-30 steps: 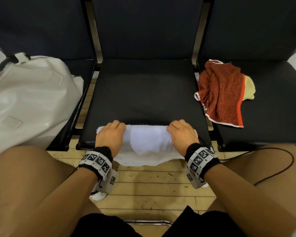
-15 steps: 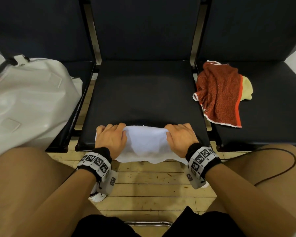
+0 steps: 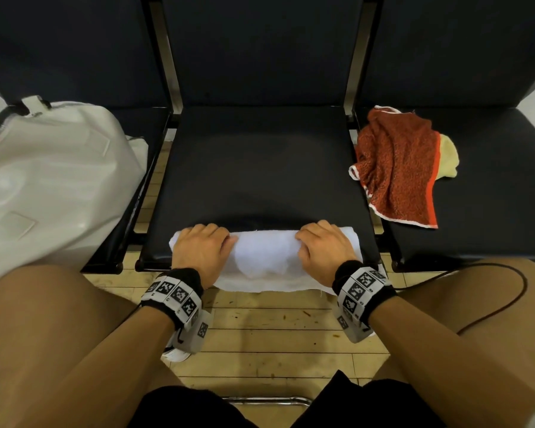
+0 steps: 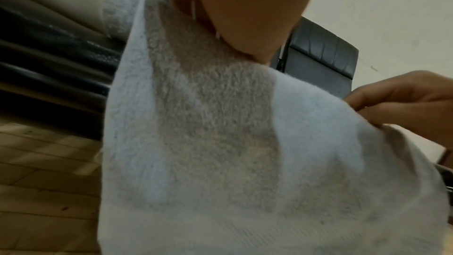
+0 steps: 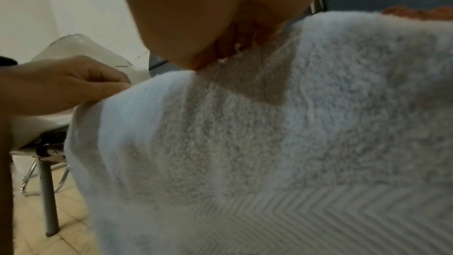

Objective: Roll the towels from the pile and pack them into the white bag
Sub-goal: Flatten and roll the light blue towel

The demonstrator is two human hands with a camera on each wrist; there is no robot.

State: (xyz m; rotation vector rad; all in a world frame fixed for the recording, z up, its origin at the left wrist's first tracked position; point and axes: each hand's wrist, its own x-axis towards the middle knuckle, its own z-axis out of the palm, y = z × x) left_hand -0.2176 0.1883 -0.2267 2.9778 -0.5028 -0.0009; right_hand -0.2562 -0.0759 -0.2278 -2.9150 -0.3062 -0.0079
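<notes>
A white towel (image 3: 266,254) lies partly rolled along the front edge of the middle seat (image 3: 260,168), and its loose end hangs over the edge toward the floor. My left hand (image 3: 203,251) grips the roll's left part with fingers curled over it. On the right part, my right hand (image 3: 323,248) grips the same way. The left wrist view shows the hanging towel (image 4: 220,143) under the left palm (image 4: 245,7). In the right wrist view the towel (image 5: 269,143) fills the frame under the right hand (image 5: 220,16). The white bag (image 3: 53,180) lies on the left seat.
A crumpled red towel (image 3: 399,168) lies over a yellow towel (image 3: 448,159) on the right seat (image 3: 491,211). Dark seat backs stand behind. My knees flank the wooden floor (image 3: 269,335), and a black cable (image 3: 507,291) crosses my right thigh.
Both hands drew back, bunching the cloth between them, then reached forward over the roll again. The roll looks thicker and the hanging end a little shorter.
</notes>
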